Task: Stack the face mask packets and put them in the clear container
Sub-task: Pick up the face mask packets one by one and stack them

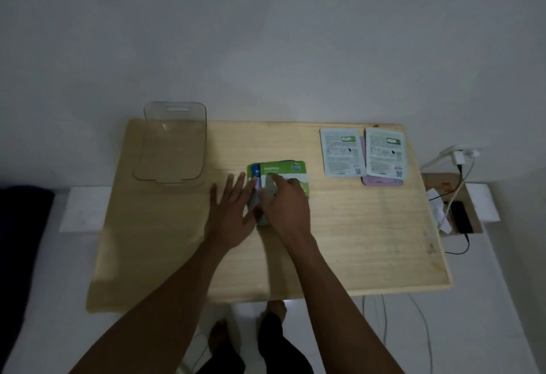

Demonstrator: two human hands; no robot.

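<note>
Green aloe vera packet (pixel 291 173) tops a stack mid-frame, long axis running up-frame. Right hand (pixel 285 205) presses flat on it; left hand (pixel 232 214) lies splayed, fingers touching the stack's left edge.

A dim room in a home is suggested; a plain wooden table (pixel 354 240) is set against a bare white wall (pixel 266 34); a phone (pixel 461 216) is seen charging beside it.

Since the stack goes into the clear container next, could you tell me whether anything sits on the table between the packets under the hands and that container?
Nothing visible does. The table is bare between the stack of packets under both hands and the clear container at the far left. The remaining packets lie far right, off that path.
</note>
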